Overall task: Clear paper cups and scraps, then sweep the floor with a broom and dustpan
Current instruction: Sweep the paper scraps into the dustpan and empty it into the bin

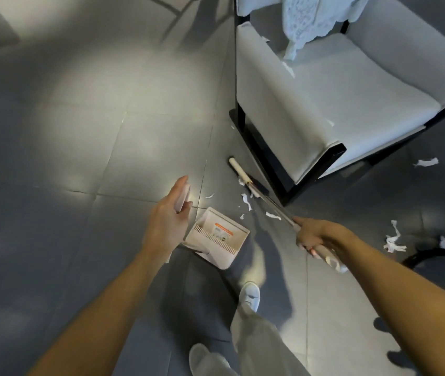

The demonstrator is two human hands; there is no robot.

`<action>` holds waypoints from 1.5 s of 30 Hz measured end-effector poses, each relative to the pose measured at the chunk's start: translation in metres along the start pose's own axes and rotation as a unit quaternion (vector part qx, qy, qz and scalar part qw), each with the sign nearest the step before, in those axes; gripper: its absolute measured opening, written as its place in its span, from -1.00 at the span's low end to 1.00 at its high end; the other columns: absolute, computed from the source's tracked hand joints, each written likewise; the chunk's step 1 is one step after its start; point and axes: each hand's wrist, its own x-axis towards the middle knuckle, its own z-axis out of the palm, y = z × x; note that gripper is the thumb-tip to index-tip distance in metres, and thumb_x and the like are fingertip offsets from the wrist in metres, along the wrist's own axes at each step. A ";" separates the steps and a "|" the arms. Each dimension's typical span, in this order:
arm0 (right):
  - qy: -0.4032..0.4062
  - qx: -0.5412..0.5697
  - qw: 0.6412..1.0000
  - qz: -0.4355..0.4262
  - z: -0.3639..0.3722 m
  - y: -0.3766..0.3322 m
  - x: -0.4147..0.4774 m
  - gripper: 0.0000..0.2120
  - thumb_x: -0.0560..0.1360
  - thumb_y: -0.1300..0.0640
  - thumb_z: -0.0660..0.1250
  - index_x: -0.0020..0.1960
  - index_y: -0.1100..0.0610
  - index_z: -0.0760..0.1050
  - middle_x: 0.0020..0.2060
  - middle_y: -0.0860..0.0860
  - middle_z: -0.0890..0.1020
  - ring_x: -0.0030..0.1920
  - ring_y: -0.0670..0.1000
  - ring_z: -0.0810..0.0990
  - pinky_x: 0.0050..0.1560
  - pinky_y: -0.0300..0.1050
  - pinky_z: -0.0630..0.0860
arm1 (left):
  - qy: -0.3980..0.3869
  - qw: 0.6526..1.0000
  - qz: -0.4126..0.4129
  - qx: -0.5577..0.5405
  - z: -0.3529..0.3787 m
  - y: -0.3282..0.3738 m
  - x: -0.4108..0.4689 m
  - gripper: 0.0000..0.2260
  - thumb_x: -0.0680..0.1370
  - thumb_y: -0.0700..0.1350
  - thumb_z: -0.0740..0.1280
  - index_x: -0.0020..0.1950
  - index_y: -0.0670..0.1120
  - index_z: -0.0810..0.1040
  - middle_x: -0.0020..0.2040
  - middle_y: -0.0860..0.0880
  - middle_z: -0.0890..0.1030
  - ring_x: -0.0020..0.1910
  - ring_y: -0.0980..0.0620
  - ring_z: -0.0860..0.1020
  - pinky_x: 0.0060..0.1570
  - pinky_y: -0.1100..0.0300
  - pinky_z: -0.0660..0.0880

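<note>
White paper scraps point(247, 203) lie strewn over the grey tiled floor point(80, 158) in the head view. The nearest cluster sits between the dustpan point(217, 237) and the head of the broom point(237, 168), which rests close beside the black front leg of the armchair point(324, 90). The broom's long axis runs diagonally from that head, up by the chair, down and rightward to the right hand point(311, 236), whose fingers are wrapped round the shaft near its upper end. The left hand point(168, 215) holds the top of the dustpan's upright handle, fingers loosely curled about it, and the pan stands on the floor just beside it. Its open side seems to face the near scraps. A second scatter lies well apart to the right, nearer the right hand. The chair frame hems in the broom head on its far side, while the floor leftward is open, so a short drag toward the pan looks the easy stroke.
</note>
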 end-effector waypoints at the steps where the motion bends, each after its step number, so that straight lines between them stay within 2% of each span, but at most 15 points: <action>1: -0.009 0.001 1.000 -0.001 0.004 0.003 -0.001 -0.31 0.47 0.38 0.25 0.53 0.12 0.12 -0.17 -0.01 0.47 -0.37 -0.07 0.42 -0.49 -0.29 0.43 | 0.002 1.000 0.002 0.002 0.002 0.002 0.004 -0.56 0.60 -0.17 0.28 0.44 0.16 0.35 0.24 -0.01 0.59 0.16 -0.06 0.57 0.14 0.08 0.48; 5: -0.049 0.094 0.994 0.004 0.030 0.018 -0.020 -0.31 0.46 0.36 0.27 0.48 -0.11 0.19 -0.18 0.08 0.57 -0.41 -0.07 0.50 -0.48 -0.27 0.47 | 0.007 1.000 0.022 0.018 0.010 0.014 0.020 -0.57 0.59 -0.15 0.29 0.44 0.11 0.36 0.22 -0.06 0.60 0.11 -0.13 0.59 0.08 0.04 0.49; 7: -0.068 0.129 0.989 0.028 0.043 0.023 -0.038 -0.27 0.47 0.33 0.27 0.48 -0.21 0.15 -0.16 0.04 0.56 -0.39 -0.08 0.52 -0.44 -0.25 0.49 | -0.001 0.999 0.036 0.017 0.017 0.023 0.027 -0.57 0.59 -0.16 0.29 0.45 0.09 0.37 0.19 -0.10 0.61 0.09 -0.15 0.59 0.05 0.03 0.49; 11: -0.106 0.198 0.973 0.061 0.055 0.031 -0.079 -0.25 0.47 0.35 0.24 0.48 -0.24 0.14 -0.38 -0.03 0.51 -0.54 -0.12 0.42 -0.51 -0.26 0.41 | -0.018 0.998 0.061 0.027 0.020 0.034 0.029 -0.56 0.60 -0.17 0.28 0.46 0.06 0.35 0.15 -0.16 0.61 0.05 -0.16 0.59 0.01 0.04 0.51; 14: -0.099 0.261 0.957 0.076 0.059 0.033 -0.110 -0.26 0.48 0.38 0.23 0.47 -0.23 0.15 -0.54 -0.02 0.45 -0.58 -0.10 0.35 -0.55 -0.26 0.37 | -0.040 0.997 0.062 0.009 0.012 0.028 0.022 -0.55 0.60 -0.19 0.27 0.47 0.06 0.34 0.15 -0.16 0.60 0.02 -0.18 0.59 -0.01 0.04 0.50; 16: -0.081 0.289 0.951 0.078 0.065 0.032 -0.124 -0.26 0.49 0.39 0.22 0.48 -0.20 0.14 -0.55 -0.01 0.43 -0.57 -0.09 0.34 -0.56 -0.25 0.36 | -0.058 0.995 0.075 -0.002 0.004 0.024 0.014 -0.54 0.59 -0.20 0.27 0.48 0.04 0.33 0.19 -0.15 0.59 0.08 -0.18 0.58 0.03 0.07 0.49; 20: -0.039 0.298 0.950 0.089 0.076 0.029 -0.133 -0.24 0.49 0.40 0.22 0.52 -0.17 0.09 -0.49 0.04 0.45 -0.58 -0.08 0.35 -0.57 -0.23 0.37 | -0.084 0.989 0.118 0.020 -0.005 0.019 0.003 -0.52 0.59 -0.20 0.28 0.50 0.04 0.30 0.22 -0.17 0.59 0.11 -0.20 0.58 0.05 0.02 0.52; 25: 0.022 0.209 0.972 0.107 0.076 0.032 -0.120 -0.23 0.49 0.38 0.15 0.55 -0.14 0.00 -0.38 0.11 0.52 -0.60 -0.04 0.42 -0.54 -0.21 0.43 | -0.130 0.979 0.148 0.054 -0.003 0.018 0.001 -0.52 0.60 -0.18 0.27 0.51 0.03 0.28 0.27 -0.16 0.56 0.14 -0.21 0.58 0.04 -0.02 0.54; 29: 0.070 0.090 0.985 0.126 0.085 0.024 -0.093 -0.26 0.47 0.33 0.15 0.56 -0.08 0.05 -0.05 0.11 0.56 -0.35 0.01 0.56 -0.40 -0.16 0.52 | -0.118 0.981 0.144 0.046 0.005 0.018 0.007 -0.54 0.59 -0.18 0.29 0.48 0.03 0.31 0.25 -0.15 0.57 0.13 -0.19 0.58 0.03 0.00 0.55; 32: 0.038 0.209 0.969 0.122 0.111 0.009 -0.073 -0.30 0.50 0.34 0.13 0.54 -0.08 0.07 -0.17 0.13 0.59 -0.47 -0.04 0.51 -0.45 -0.17 0.52 | -0.119 0.983 0.137 0.043 0.008 0.019 0.011 -0.53 0.59 -0.16 0.29 0.48 0.07 0.31 0.26 -0.12 0.57 0.14 -0.15 0.58 0.00 0.09 0.54; 35: -0.016 0.295 0.950 0.106 0.126 0.001 -0.077 -0.35 0.53 0.25 0.20 0.51 -0.16 0.10 -0.24 0.09 0.58 -0.40 -0.03 0.50 -0.29 -0.15 0.57 | -0.110 0.983 0.140 0.040 0.009 0.020 0.014 -0.53 0.59 -0.17 0.30 0.48 0.05 0.32 0.25 -0.13 0.57 0.14 -0.17 0.58 0.05 0.01 0.55; 37: -0.048 0.361 0.926 0.103 0.129 0.004 -0.085 -0.41 0.56 0.21 0.21 0.51 -0.15 0.13 -0.29 0.07 0.53 -0.47 -0.07 0.47 -0.37 -0.21 0.52 | -0.109 0.984 0.138 0.032 0.008 0.019 0.016 -0.53 0.59 -0.18 0.30 0.48 0.04 0.32 0.27 -0.14 0.57 0.16 -0.17 0.57 0.07 0.02 0.53; 41: -0.068 0.342 0.932 0.101 0.111 0.007 -0.111 -0.35 0.53 0.28 0.25 0.46 -0.23 0.18 -0.39 0.04 0.50 -0.51 -0.10 0.41 -0.44 -0.24 0.47 | -0.099 0.984 0.143 0.040 -0.001 0.005 0.013 -0.52 0.59 -0.17 0.29 0.49 0.05 0.30 0.22 -0.11 0.60 0.12 -0.14 0.59 -0.03 0.19 0.49; 43: -0.073 0.393 0.911 0.099 0.098 0.002 -0.119 -0.31 0.49 0.37 0.27 0.44 -0.21 0.22 -0.47 0.03 0.46 -0.55 -0.10 0.37 -0.54 -0.27 0.39 | -0.082 0.986 0.139 0.036 -0.012 -0.008 0.012 -0.53 0.59 -0.17 0.29 0.49 0.04 0.31 0.17 -0.14 0.62 0.10 -0.15 0.60 -0.10 0.29 0.41; 45: -0.067 0.415 0.903 0.087 0.083 -0.011 -0.124 -0.31 0.49 0.41 0.26 0.45 -0.16 0.23 -0.47 0.04 0.44 -0.56 -0.09 0.36 -0.58 -0.28 0.36 | -0.070 0.989 0.129 0.027 -0.025 -0.020 0.015 -0.52 0.59 -0.16 0.30 0.50 0.02 0.30 0.15 -0.16 0.62 0.09 -0.18 0.60 -0.07 0.25 0.41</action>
